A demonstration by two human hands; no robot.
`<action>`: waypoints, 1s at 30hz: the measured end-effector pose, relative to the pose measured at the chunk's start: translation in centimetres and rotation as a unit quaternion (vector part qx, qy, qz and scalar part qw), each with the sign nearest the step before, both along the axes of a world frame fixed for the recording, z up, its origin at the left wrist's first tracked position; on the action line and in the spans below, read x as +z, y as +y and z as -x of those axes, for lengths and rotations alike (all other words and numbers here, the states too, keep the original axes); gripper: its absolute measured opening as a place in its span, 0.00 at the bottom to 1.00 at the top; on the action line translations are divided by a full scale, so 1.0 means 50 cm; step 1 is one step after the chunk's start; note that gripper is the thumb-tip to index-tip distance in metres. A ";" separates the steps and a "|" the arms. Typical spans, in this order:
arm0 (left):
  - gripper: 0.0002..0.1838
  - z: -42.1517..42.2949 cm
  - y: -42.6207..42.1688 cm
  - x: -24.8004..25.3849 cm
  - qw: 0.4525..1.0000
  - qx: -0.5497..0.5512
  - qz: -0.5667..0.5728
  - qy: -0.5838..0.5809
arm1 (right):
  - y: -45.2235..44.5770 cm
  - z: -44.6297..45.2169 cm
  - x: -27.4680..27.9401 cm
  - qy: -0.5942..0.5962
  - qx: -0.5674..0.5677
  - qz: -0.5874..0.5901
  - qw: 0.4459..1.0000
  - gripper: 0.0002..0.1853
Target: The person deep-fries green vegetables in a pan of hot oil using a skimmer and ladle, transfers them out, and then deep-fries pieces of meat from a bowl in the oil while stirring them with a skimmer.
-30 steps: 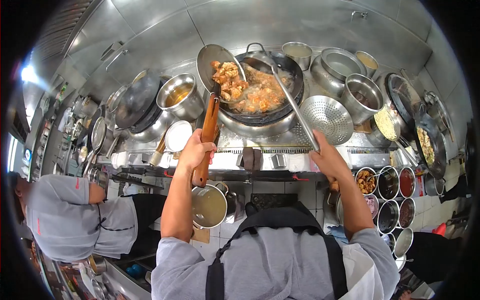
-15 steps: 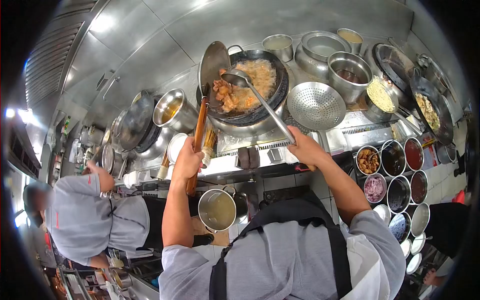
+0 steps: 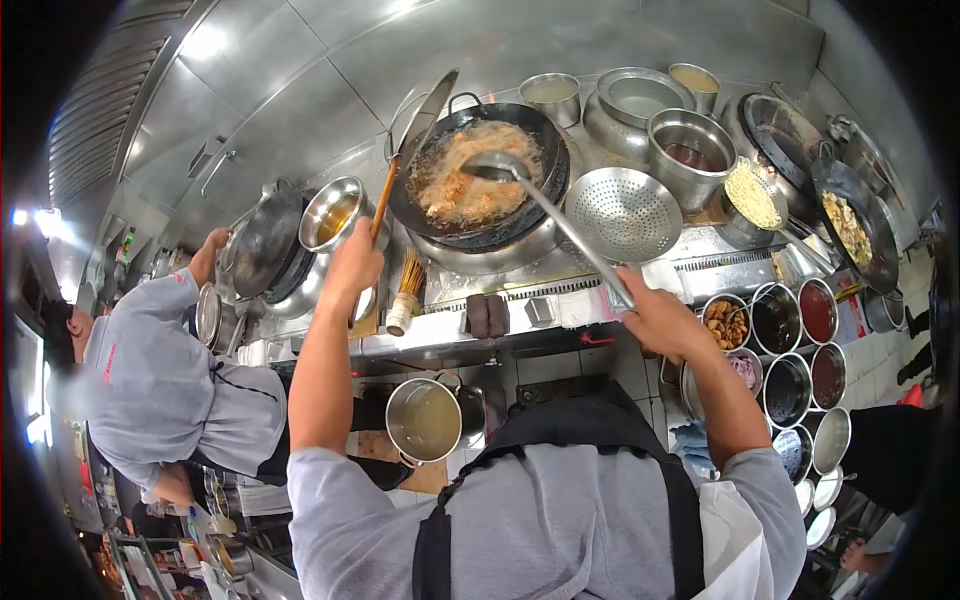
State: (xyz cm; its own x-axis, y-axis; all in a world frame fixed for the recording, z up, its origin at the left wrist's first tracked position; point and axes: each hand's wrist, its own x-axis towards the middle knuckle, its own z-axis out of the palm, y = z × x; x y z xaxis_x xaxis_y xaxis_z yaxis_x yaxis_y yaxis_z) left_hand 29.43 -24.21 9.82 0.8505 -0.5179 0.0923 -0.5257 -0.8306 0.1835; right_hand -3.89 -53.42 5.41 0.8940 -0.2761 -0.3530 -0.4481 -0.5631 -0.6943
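My left hand point(image 3: 355, 262) is closed around the wooden handle of a wide round metal skimmer point(image 3: 428, 115), which stands tilted almost edge-on over the left rim of a black wok point(image 3: 402, 200). Whether its disc is perforated I cannot tell. In my right hand point(image 3: 662, 318), fingers wrapped round it, is the long handle of a metal ladle point(image 3: 562, 232). The ladle's bowl is over the middle of the wok, at the surface of the bubbling oil. Browned food pieces point(image 3: 460, 200) fry in the foaming oil, partly hidden by bubbles.
A perforated strainer point(image 3: 622, 215) lies right of the wok, near metal pots point(image 3: 690, 160). A bamboo brush point(image 3: 407, 295) stands at the stove's front edge. Sauce containers point(image 3: 788, 392) are at right. A pot of liquid point(image 3: 423, 420) sits low, and a co-worker point(image 3: 180, 370) stands at left.
Food pieces on the skimmer have gone into the wok, and its disc has turned edge-on. My right hand has shifted right and down with the ladle. The co-worker's arm has moved up toward the wok at left.
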 end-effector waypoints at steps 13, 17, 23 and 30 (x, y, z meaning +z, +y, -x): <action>0.18 -0.084 -0.069 -0.029 0.992 -0.064 -0.105 0.025 | 0.089 -0.119 -0.045 -0.002 0.039 0.037 0.999 0.31; 0.17 -0.091 -0.067 -0.021 0.990 -0.074 -0.118 0.026 | 0.085 -0.181 -0.139 -0.089 0.035 -0.041 0.995 0.30; 0.16 -0.081 -0.054 -0.046 0.993 -0.066 -0.092 0.020 | 0.093 -0.097 -0.150 -0.104 -0.059 -0.152 0.981 0.34; 0.17 -0.050 -0.067 -0.089 0.993 -0.086 -0.082 0.001 | 0.074 0.007 -0.135 -0.169 -0.188 -0.197 0.947 0.35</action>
